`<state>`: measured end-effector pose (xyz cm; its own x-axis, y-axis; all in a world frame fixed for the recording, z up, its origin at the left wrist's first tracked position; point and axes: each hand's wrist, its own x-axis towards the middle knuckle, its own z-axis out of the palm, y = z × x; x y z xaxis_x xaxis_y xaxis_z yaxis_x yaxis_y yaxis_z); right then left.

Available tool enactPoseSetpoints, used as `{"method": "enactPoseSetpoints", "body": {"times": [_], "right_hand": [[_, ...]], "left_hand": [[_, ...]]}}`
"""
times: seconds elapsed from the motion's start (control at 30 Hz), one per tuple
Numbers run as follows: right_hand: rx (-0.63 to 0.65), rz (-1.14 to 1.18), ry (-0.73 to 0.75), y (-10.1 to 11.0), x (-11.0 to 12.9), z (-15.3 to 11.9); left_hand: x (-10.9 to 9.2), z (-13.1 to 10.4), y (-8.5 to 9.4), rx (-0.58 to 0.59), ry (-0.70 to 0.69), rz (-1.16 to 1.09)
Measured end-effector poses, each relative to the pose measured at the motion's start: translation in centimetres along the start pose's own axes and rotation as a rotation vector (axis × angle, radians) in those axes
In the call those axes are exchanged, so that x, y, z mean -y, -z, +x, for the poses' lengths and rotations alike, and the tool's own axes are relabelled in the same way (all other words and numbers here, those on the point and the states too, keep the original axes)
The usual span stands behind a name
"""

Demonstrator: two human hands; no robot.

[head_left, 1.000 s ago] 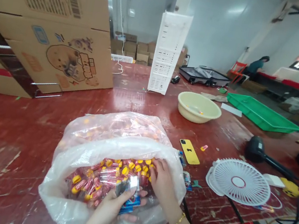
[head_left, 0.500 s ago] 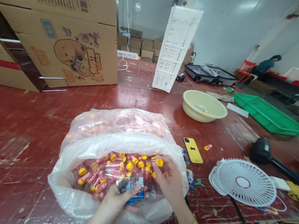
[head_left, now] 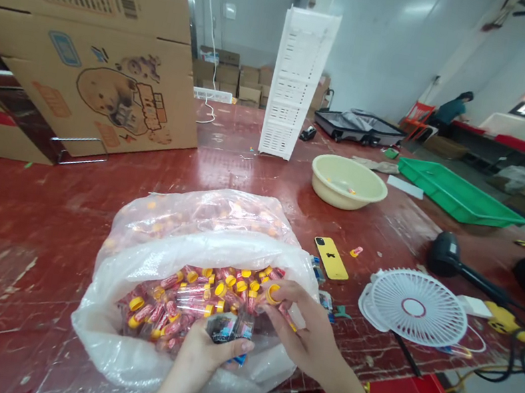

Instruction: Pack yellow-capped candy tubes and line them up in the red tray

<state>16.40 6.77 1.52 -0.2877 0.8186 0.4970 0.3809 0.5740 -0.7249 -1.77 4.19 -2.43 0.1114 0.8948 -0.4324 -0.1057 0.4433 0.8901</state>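
A white plastic bag (head_left: pixel 114 346) lies open on the red table, full of small pink-wrapped tubes (head_left: pixel 195 292) with yellow caps. Over its front part, my left hand (head_left: pixel 208 356) holds small printed packets (head_left: pixel 223 328), dark and blue, with the thumb on top. My right hand (head_left: pixel 304 332) is at the right side of the opening. Its thumb and fingers are closed around a yellow-capped tube (head_left: pixel 272 293).
To the right are a yellow phone (head_left: pixel 331 258), a white fan (head_left: pixel 413 307) and a black hair dryer (head_left: pixel 445 253). Farther back stand a cream basin (head_left: pixel 346 198), a green tray (head_left: pixel 460 194) and a white rack (head_left: pixel 296 84). Cardboard boxes (head_left: pixel 113 89) fill the left. A person (head_left: pixel 451 111) is far off.
The view has shifted slightly to the right. My right hand has turned at the wrist, its fingers still round a yellow-capped tube. The packets in my left hand are tilted differently.
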Motion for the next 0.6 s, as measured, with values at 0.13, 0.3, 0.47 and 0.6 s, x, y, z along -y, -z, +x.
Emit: {"method": "enactPoseSetpoints", "body": {"times": [0.13,0.3,0.47,0.6], "right_hand": [[0.094,-0.02,0.043,-0.2,0.6,0.7],[0.173,0.114,-0.196,-0.9,0.0,1.0],[0.052,0.564,-0.56,-2.2,-2.4,0.7],[0.014,0.663,-0.63,-2.5,-3.1,0.2]], "left_hand": [[-0.2,-0.2,-0.1,-0.001,0.014,0.035],[-0.3,-0.3,-0.1,0.053,-0.01,0.029],[0.5,-0.3,-0.1,0.096,0.005,-0.064],[1.3,0.0,-0.2,0.084,0.026,-0.058]]}}
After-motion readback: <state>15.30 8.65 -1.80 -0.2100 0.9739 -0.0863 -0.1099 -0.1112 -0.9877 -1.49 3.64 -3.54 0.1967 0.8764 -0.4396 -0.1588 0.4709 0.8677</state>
